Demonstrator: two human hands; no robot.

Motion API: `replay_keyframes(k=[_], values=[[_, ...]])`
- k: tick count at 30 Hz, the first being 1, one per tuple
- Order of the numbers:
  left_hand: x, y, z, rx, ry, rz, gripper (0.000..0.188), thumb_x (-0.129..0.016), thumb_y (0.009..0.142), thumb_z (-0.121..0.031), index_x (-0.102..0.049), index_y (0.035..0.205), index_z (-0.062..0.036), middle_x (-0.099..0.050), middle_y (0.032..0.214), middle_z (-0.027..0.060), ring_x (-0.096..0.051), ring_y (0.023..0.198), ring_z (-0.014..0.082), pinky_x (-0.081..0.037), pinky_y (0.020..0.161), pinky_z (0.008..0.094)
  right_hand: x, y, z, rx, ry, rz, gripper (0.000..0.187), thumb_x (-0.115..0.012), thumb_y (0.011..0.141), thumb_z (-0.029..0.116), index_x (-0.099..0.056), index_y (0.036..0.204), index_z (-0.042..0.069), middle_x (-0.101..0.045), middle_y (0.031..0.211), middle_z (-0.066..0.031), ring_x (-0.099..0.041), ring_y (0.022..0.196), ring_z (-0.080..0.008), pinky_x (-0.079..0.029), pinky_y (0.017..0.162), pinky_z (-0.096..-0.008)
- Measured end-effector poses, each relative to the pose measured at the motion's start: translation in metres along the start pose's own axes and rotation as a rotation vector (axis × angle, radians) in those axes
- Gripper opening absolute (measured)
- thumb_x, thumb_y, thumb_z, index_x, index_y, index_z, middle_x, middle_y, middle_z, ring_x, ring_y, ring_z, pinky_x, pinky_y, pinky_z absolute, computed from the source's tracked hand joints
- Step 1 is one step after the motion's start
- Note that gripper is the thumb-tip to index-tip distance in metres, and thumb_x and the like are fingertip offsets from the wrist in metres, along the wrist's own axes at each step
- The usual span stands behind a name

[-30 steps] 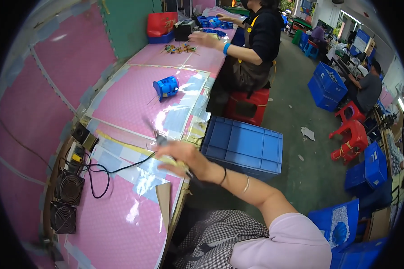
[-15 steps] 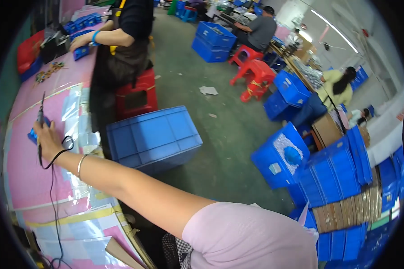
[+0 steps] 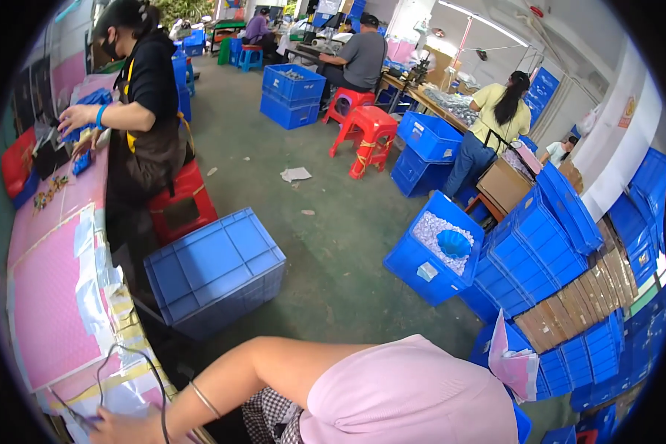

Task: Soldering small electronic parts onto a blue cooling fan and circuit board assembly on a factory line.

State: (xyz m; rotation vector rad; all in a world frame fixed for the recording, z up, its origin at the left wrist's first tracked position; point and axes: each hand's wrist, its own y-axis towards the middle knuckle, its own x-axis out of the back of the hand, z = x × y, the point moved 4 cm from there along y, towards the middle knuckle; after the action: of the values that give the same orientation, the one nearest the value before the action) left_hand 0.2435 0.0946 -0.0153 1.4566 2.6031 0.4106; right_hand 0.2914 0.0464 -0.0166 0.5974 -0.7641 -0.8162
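My right hand [image 3: 129, 428] is at the lower left edge of the head view, partly cut off and a little blurred. Its fingers are closed round a soldering iron [image 3: 72, 411], whose thin dark shaft points up and left. A black cord [image 3: 126, 348] loops up from the hand and back down along the wrist, by a light bangle [image 3: 203, 399]. Under them lies the worktable [image 3: 48, 296], covered in pink sheet and clear tape. My left hand is out of view.
A closed blue crate [image 3: 214, 259] stands on the floor beside the table. Further up the table a co-worker [image 3: 144, 96] handles blue pieces. To the right are red stools [image 3: 366, 133], an open crate of small white pieces [image 3: 429, 237] and stacked blue crates [image 3: 533, 251].
My right hand has drawn back toward me along the table, to the lower edge, with the soldering iron. The view has shifted, showing more of the room. The blue piece by my hand is out of sight.
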Motion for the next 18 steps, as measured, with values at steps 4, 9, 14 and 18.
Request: replay_keyframes(k=[4, 9, 14, 18], values=[[0.005, -0.018, -0.026, -0.147, 0.213, -0.113, 0.031, -0.056, 0.094, -0.029, -0.068, 0.09, -0.0006, -0.06, 0.069, 0.0098, -0.055, 0.06, 0.0228, -0.046, 0.059, 0.0379, -0.02, -0.024, 0.055, -0.043, -0.173, 0.238, 0.033, -0.056, 0.09, 0.037, -0.061, 0.105, 0.009, -0.064, 0.106, -0.0135, -0.059, 0.093, -0.026, -0.043, 0.078, -0.0426], [0.074, -0.086, -0.039, -0.194, 0.574, -0.424, 0.031, -0.056, 0.094, -0.029, -0.068, 0.09, -0.0006, -0.06, 0.07, 0.0105, -0.056, 0.061, 0.0242, -0.046, 0.059, 0.0388, -0.013, -0.02, 0.068, -0.322, 0.39, 0.283, 0.03, -0.055, 0.068, 0.0, -0.048, 0.097, -0.002, -0.051, 0.096, -0.0259, -0.052, 0.095, -0.0403, -0.043, 0.08, -0.044], [0.128, -0.163, -0.027, -0.115, 0.698, -0.62, 0.025, -0.046, 0.1, -0.016, -0.057, 0.097, 0.0061, -0.06, 0.091, 0.0122, -0.055, 0.087, 0.0207, -0.044, 0.081, 0.0316, -0.002, -0.014, 0.106, -0.047, 0.501, 0.111, 0.012, -0.046, 0.077, 0.001, -0.042, 0.088, 0.0, -0.049, 0.074, -0.0232, -0.054, 0.075, -0.0439, -0.041, 0.065, -0.0454], [0.138, -0.173, -0.041, -0.171, 0.606, -0.722, 0.019, -0.051, 0.098, -0.012, -0.059, 0.097, 0.0052, -0.058, 0.089, 0.0052, -0.054, 0.083, 0.0143, -0.044, 0.075, 0.027, -0.002, -0.017, 0.117, -0.002, 0.536, 0.191, 0.016, -0.06, 0.079, -0.005, -0.045, 0.081, 0.0, -0.051, 0.074, -0.0159, -0.064, 0.079, -0.0241, -0.048, 0.071, -0.0387]])
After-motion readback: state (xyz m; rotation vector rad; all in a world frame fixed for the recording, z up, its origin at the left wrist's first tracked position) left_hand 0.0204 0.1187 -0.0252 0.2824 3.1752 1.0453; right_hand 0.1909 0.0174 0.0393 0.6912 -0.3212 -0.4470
